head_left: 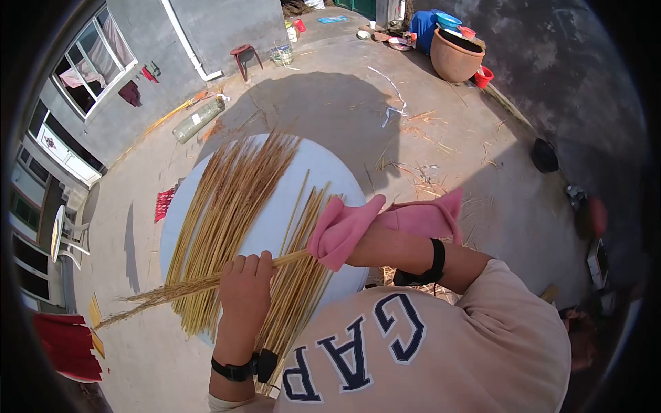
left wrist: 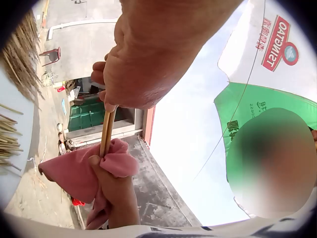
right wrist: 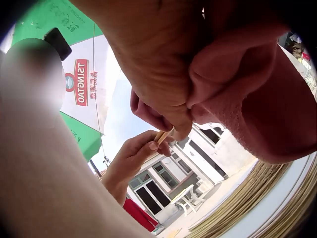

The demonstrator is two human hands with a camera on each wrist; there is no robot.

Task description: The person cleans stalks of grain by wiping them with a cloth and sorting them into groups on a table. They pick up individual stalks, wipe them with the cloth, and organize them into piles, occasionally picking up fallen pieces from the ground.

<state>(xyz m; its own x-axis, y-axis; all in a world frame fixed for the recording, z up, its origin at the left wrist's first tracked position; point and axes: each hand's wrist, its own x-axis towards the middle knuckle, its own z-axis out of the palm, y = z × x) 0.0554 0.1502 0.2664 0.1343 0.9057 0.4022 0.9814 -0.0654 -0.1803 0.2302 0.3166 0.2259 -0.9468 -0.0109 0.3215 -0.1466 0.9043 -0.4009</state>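
Note:
A small bundle of straw stalks (head_left: 186,288) is held across the front of the body, its feathery ends pointing left. The left hand (head_left: 246,292) grips it around the middle, fingers curled over the stalks (left wrist: 106,133). At the other end the right hand (left wrist: 116,186) grips the stalks through a pink cloth (head_left: 344,230), thumb along them in the left wrist view; the cloth hides most of its fingers. Below, on a round pale-blue table (head_left: 330,160), lie a wide bunch of plumed stalks (head_left: 237,199) and a second bunch of bare stalks (head_left: 292,303).
A clear bottle-like container (head_left: 198,120) lies on the concrete beyond the table, near a red stool (head_left: 244,58). A large clay pot (head_left: 456,58) stands by the right wall. Loose straw (head_left: 423,180) litters the ground. White chair (head_left: 71,237) at left.

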